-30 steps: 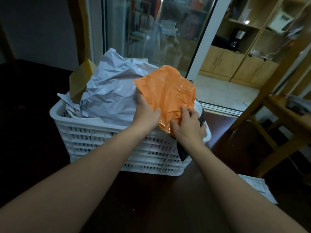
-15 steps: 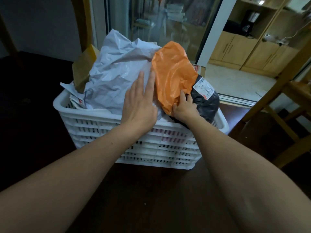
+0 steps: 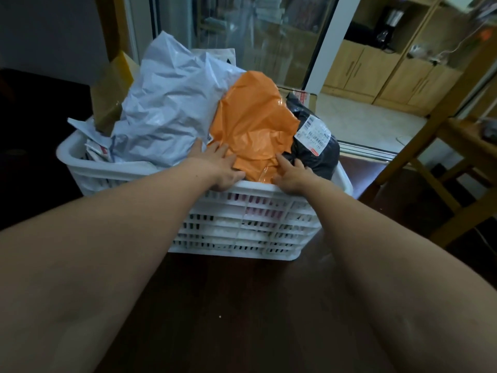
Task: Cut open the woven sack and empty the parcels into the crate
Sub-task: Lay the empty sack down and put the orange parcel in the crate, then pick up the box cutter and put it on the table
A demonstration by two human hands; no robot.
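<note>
A white slotted crate (image 3: 139, 175) stands on the dark table, heaped with parcels. A crumpled pale grey parcel (image 3: 166, 109) fills its left and middle. An orange parcel (image 3: 250, 122) leans beside it, and a black parcel (image 3: 320, 154) with a white label sits at the right. My left hand (image 3: 217, 168) lies with fingers spread on the orange parcel's lower left corner, at the crate's near rim. My right hand (image 3: 291, 173) curls around the orange parcel's lower edge, next to the black parcel. No woven sack is in view.
A brown cardboard parcel (image 3: 110, 103) sticks up at the crate's left end. A wooden chair or table frame (image 3: 441, 146) stands at the right. A glass sliding door (image 3: 258, 36) is behind the crate, with wooden cabinets (image 3: 376, 74) beyond it.
The orange parcel has been lowered from in front of the grey one into the crate beside the black parcel. My left hand slid from the grey parcel to the orange one.
</note>
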